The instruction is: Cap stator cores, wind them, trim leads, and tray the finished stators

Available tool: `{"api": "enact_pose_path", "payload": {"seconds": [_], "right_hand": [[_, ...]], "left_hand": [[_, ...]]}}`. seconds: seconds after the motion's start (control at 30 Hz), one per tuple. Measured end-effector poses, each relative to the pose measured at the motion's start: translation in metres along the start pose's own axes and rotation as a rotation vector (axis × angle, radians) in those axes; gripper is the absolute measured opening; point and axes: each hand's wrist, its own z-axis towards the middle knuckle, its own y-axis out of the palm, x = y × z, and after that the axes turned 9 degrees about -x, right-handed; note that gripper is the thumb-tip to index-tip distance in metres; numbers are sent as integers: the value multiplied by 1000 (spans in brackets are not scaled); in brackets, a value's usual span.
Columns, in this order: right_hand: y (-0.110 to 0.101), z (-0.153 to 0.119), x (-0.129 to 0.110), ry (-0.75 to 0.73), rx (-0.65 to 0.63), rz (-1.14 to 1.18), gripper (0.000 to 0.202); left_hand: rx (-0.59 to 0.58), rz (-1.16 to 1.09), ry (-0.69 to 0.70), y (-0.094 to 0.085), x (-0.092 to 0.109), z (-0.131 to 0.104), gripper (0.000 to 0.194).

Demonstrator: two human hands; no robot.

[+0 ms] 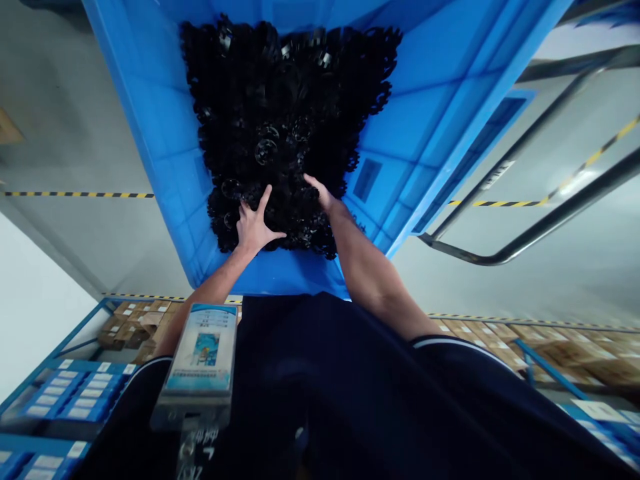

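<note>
A large blue bin (420,87) holds a deep pile of small black toothed parts (285,100), some of them ring-shaped and shiny. Over the near left part of the pile lies my left hand (256,223), its fingers spread and nothing seen in its grasp. My right hand (323,193) reaches into the pile at the near right; a thumb or finger points left, and the other fingers are hidden among the black parts. Whether it holds any part cannot be made out. Both forearms come over the bin's near edge.
Bent metal tubing (500,257) stands right of the bin. An ID badge (203,350) hangs at my chest. Shelves with blue boxes (65,393) are at the lower left, and cartons (565,347) at the lower right. Yellow-black tape (80,195) marks the floor.
</note>
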Motion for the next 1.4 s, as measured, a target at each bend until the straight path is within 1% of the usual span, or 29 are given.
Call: {"api": "enact_pose_path", "payload": {"seconds": [0.1, 0.23, 0.37, 0.5, 0.6, 0.67, 0.73, 0.87, 0.93, 0.97, 1.03, 1.1, 1.13, 1.2, 1.27, 1.33, 1.4], "right_hand": [[3, 2, 2, -27, -52, 0, 45], [11, -1, 1, -72, -65, -19, 43], [17, -14, -4, -55, -99, -25, 45], [25, -36, -9, -31, -156, -14, 54], [37, -53, -11, -44, -190, -7, 56], [50, -61, -12, -57, -212, 3, 57], [67, -66, -13, -62, -246, 19, 57], [110, -76, -15, -58, -319, 54, 58], [126, -87, -20, -77, -355, 77, 61], [131, -96, -24, -94, -384, 94, 63], [132, -122, -35, -132, -464, 136, 66], [125, -156, -48, -179, -532, 164, 68], [120, -174, -55, -209, -539, 161, 68], [109, -208, -69, -278, -496, 126, 66], [98, -235, -82, -338, -409, 71, 63], [86, -255, -95, -368, -323, 29, 62], [66, -270, -107, -377, -255, 9, 62]], "left_hand": [[29, -37, -45, 3, 8, 6, 174], [42, -65, -63, 5, 11, 6, 163], [74, -88, -68, 6, 6, -7, 158], [117, -92, -60, -2, 5, -24, 156], [141, -81, -64, -15, 6, -40, 153], [165, -74, -69, -25, 3, -52, 151], [198, -56, -79, -38, -3, -64, 150], [272, -12, -121, -69, -23, -89, 152], [301, 1, -141, -85, -25, -104, 156], [319, 7, -149, -92, -22, -114, 159], [364, 23, -155, -103, -7, -138, 164], [411, 43, -136, -112, 17, -165, 165], [436, 51, -122, -116, 32, -179, 163], [484, 64, -103, -124, 60, -203, 158], [521, 75, -97, -133, 86, -220, 151], [541, 89, -91, -143, 113, -231, 147], [540, 104, -66, -151, 142, -236, 148]]}}
